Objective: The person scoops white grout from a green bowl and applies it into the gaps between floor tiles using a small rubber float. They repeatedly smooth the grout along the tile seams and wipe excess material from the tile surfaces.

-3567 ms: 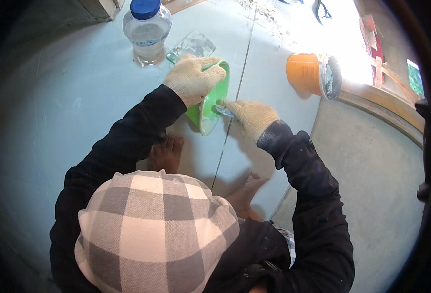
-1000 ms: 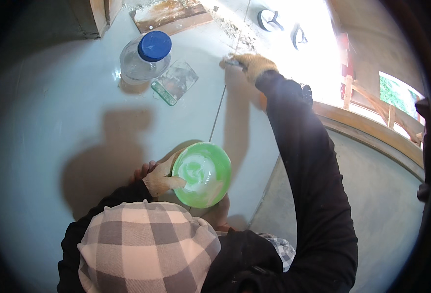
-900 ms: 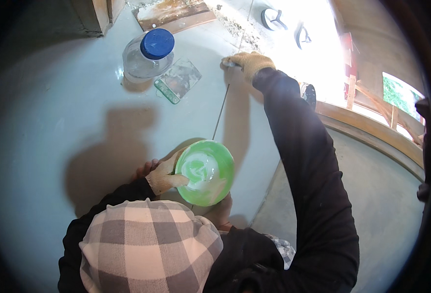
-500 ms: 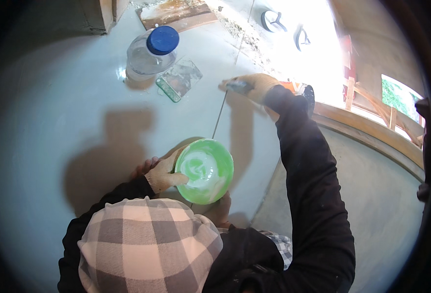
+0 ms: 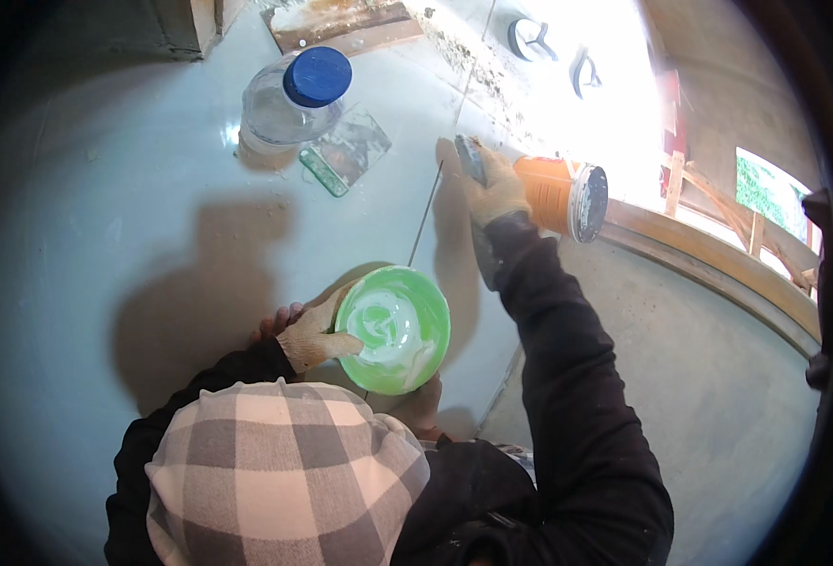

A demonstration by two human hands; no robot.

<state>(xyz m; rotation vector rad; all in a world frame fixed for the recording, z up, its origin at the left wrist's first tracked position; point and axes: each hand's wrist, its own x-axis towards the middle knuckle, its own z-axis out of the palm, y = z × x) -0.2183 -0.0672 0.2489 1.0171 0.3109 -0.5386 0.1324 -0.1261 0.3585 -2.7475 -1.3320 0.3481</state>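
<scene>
My left hand (image 5: 311, 341), in a cream knitted glove, grips the left rim of a green bowl (image 5: 435, 325), the thumb over its edge. White paste (image 5: 399, 323) coats the bowl's bottom and inner wall. Farther off to the right, my gloved right hand (image 5: 499, 186) is closed around a small grey-blue piece (image 5: 471, 158), too covered to tell its kind. That hand is low over the tiled floor (image 5: 379, 222), beside a joint between tiles. Right next to it lies an orange tub (image 5: 546, 193) on its side.
A clear plastic jar with a blue lid (image 5: 318, 77) stands at the far left, beside a green-handled flat scraper (image 5: 343, 156). Behind are a stained board (image 5: 350, 26) and flip-flops (image 5: 532, 41). Wooden edging (image 5: 709, 255) runs along the right. Checked cloth (image 5: 284, 472) fills the lower middle.
My right hand has swung a little and turned, its held piece now pointing away from me. The orange tub has come into fuller view. My left hand and the bowl stay nearly in place.
</scene>
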